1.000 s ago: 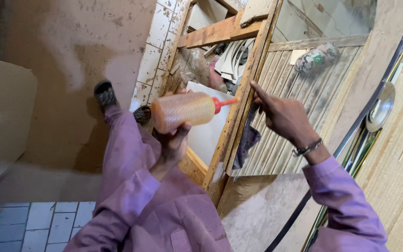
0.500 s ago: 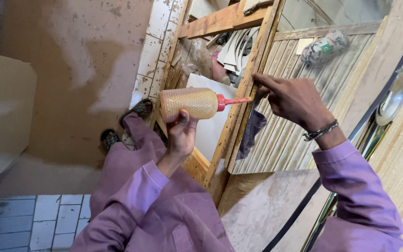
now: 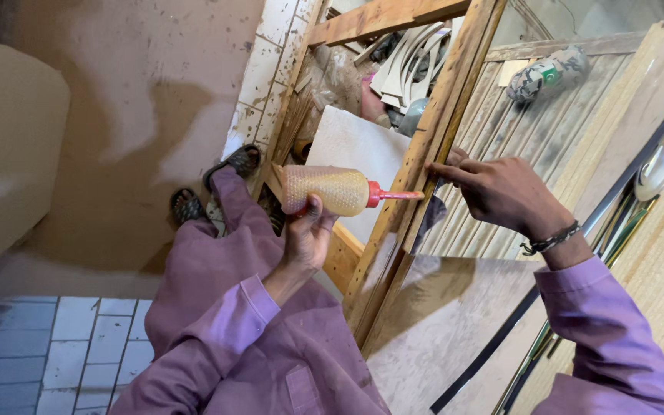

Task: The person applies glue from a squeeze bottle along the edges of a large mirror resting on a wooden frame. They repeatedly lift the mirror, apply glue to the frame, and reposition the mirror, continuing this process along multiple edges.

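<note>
Since a second ago the left hand (image 3: 307, 230), closed around the glue bottle (image 3: 324, 190), has brought its red nozzle onto the wooden frame rail (image 3: 424, 154), where the right hand (image 3: 501, 192) presses extended fingers, holding nothing.

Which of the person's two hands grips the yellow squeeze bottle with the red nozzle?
The left hand grips the yellow squeeze bottle; the right hand only rests its fingers on the wooden frame.

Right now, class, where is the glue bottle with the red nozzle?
In the head view, the glue bottle lies sideways near centre, held in the left hand, its nozzle tip touching the wooden frame beside the right hand.
</note>
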